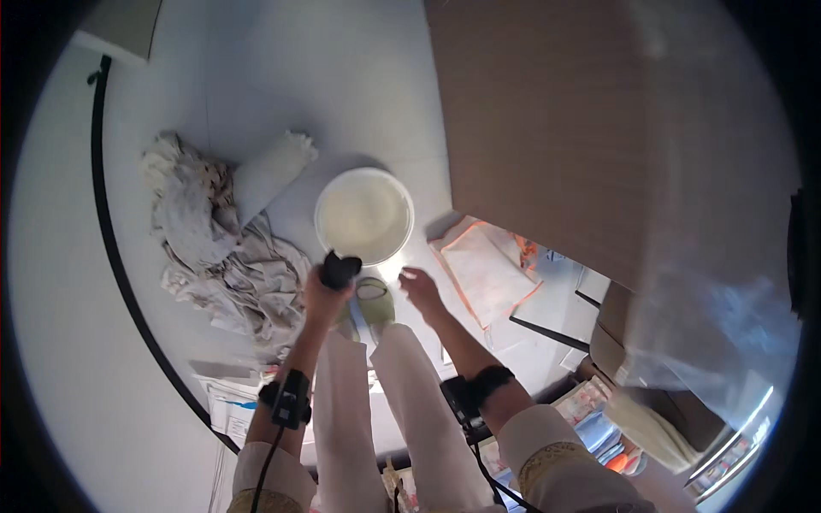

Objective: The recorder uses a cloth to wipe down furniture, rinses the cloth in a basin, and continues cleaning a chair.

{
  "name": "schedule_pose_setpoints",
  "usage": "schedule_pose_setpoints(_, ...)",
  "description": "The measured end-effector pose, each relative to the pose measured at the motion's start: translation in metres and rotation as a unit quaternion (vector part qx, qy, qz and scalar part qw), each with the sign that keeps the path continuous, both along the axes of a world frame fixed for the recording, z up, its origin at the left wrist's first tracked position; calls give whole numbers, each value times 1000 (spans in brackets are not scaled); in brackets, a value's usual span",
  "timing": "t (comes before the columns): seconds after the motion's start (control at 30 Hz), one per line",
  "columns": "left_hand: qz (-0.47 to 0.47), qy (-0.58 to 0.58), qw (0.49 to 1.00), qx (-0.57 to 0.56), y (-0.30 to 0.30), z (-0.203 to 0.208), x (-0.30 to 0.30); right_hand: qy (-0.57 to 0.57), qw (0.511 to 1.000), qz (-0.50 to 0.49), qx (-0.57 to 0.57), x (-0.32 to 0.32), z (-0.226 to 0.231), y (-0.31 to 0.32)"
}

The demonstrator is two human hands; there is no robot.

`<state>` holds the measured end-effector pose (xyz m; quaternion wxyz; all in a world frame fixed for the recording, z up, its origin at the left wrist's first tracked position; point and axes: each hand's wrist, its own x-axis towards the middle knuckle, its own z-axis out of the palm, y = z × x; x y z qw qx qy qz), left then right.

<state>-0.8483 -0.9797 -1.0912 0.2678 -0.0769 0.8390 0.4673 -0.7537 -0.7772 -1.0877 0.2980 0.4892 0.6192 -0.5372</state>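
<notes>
clutching a black thing [340, 270] in the left hand [323, 297], right hand [419, 291] loose, looks empty. probably light, kinda soft, so grab its middle.

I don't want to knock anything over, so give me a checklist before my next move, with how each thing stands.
1. Black object in left hand: ok, held.
2. Right hand free: cannot tell; fingers curled.
3. White bucket upright on the floor: ok.
4. Bucket's contents identified: cannot tell; inside looks pale.
5. Crumpled cloth pile clear of bucket: ok, apart, to its left.
6. Orange-edged bag clear of bucket: ok, apart, to its right.
</notes>
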Motion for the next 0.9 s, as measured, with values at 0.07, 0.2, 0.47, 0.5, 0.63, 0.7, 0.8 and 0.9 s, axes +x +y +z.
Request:
schedule_pose_setpoints(0.07,-92,-17,996,6,-16,54,13,-14,979,-113,-168,-14,94,-31)
schedule_pose_setpoints(0.2,-233,-88,959,136,17,163,52,43,929,-236,-283,31,214,-32)
schedule_pose_setpoints(0.47,-382,-256,861,216,20,351,84,89,943,-222,-233,126,378,-30)
schedule_pose_setpoints(0.5,-402,-212,850,265,26,364,91,90,951,-206,-212,139,399,-24)
schedule_pose_setpoints(0.63,-394,-280,852,199,50,411,146,147,939,-240,-199,227,445,-12)
schedule_pose_setpoints(0.7,-425,-265,837,218,60,433,179,168,940,-239,-178,274,471,-7)
schedule_pose_setpoints(0.8,-508,-255,808,156,80,477,245,206,963,-169,-45,365,499,-7)
schedule_pose_setpoints(0.9,-625,-199,745,118,99,494,319,219,952,-210,-36,459,529,-13)
